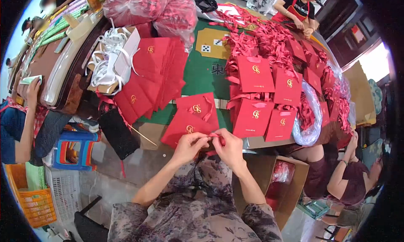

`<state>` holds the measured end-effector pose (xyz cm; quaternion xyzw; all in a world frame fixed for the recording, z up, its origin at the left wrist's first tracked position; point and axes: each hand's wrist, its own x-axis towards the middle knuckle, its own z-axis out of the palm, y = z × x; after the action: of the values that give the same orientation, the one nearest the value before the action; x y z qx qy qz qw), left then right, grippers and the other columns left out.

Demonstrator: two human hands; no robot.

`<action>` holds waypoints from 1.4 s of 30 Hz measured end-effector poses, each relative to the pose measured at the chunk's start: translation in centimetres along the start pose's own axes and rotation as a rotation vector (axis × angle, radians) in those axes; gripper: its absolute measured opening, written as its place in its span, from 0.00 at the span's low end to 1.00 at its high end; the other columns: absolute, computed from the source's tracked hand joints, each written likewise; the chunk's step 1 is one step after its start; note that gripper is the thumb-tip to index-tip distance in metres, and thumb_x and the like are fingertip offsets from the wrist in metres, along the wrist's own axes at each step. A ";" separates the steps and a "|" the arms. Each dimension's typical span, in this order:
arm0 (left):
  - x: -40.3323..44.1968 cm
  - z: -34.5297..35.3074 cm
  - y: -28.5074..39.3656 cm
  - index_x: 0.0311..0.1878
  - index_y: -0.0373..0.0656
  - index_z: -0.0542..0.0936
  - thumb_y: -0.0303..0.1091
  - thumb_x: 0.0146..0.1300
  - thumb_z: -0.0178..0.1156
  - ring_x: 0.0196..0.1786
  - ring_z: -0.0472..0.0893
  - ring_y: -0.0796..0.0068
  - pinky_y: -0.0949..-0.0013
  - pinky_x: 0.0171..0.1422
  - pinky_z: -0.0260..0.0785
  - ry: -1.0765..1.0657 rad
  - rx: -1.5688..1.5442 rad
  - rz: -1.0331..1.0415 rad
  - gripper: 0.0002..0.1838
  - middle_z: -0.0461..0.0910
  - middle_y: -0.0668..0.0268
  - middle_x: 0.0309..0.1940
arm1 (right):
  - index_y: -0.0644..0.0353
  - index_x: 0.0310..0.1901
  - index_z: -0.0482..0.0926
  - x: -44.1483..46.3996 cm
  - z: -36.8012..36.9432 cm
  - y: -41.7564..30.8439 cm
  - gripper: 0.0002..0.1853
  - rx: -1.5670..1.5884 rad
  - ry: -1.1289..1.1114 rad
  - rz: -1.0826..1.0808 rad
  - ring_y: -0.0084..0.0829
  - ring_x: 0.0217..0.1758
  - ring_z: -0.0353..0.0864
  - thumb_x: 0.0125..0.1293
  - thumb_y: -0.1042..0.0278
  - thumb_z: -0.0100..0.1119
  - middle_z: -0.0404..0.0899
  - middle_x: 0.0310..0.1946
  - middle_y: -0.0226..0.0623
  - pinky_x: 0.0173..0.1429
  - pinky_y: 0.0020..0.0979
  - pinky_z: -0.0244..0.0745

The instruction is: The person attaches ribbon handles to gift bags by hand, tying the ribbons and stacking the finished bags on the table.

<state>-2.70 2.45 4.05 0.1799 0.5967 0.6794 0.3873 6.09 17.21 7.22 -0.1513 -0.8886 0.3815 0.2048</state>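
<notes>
Both my hands meet just off the table's near edge, over a red bag (185, 123) with gold lettering. Pinched in the fingers of my left hand (190, 148) is a red ribbon. My right hand (227, 148) has its thumb and fingers closed on the same ribbon (215, 135), close beside the left fingertips. Another red bag (205, 104) lies partly under the first one, with a ribbon loop on it. The ribbon's lower end is partly hidden by my fingers.
Stacked red bags (151, 69) and a box of white ribbons (122, 59) lie left. Finished-looking bags with ribbons (255, 74) pile up right. A black pouch (118, 132) hangs at the edge. Below right stands a cardboard box (290, 187). Other people sit around.
</notes>
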 end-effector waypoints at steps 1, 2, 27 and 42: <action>0.0 -0.6 -0.1 0.50 0.32 0.81 0.34 0.74 0.55 0.41 0.84 0.79 0.72 0.47 0.76 0.036 0.180 0.021 0.13 0.86 0.67 0.35 | 0.59 0.42 0.78 -0.4 0.2 0.6 0.08 -0.037 -0.028 0.012 0.42 0.35 0.85 0.62 0.71 0.65 0.84 0.36 0.41 0.37 0.37 0.80; 0.2 -1.1 -0.2 0.48 0.33 0.83 0.34 0.73 0.56 0.41 0.84 0.79 0.72 0.46 0.76 0.071 0.361 0.044 0.13 0.86 0.65 0.33 | 0.59 0.44 0.79 -0.6 0.3 0.9 0.10 -0.075 -0.054 0.022 0.42 0.38 0.85 0.61 0.70 0.66 0.83 0.38 0.41 0.40 0.37 0.80; 4.9 -3.6 1.6 0.43 0.47 0.81 0.36 0.46 0.75 0.56 0.72 0.59 0.54 0.60 0.60 0.146 1.273 0.556 0.20 0.76 0.63 0.49 | 0.63 0.37 0.79 -0.2 6.1 2.6 0.06 0.138 0.166 0.184 0.41 0.33 0.84 0.63 0.71 0.65 0.83 0.32 0.44 0.39 0.38 0.78; 2.0 -0.4 4.0 0.36 0.47 0.78 0.31 0.53 0.69 0.34 0.76 0.58 0.57 0.43 0.63 0.147 1.245 0.529 0.10 0.78 0.62 0.26 | 0.64 0.32 0.77 0.6 3.7 -0.1 0.08 0.004 0.152 0.118 0.40 0.28 0.83 0.54 0.74 0.67 0.82 0.27 0.44 0.35 0.37 0.77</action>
<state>-5.54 3.66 7.36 0.4625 0.8372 0.2917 -0.0093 3.80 15.08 5.10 -0.2315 -0.8591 0.3824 0.2492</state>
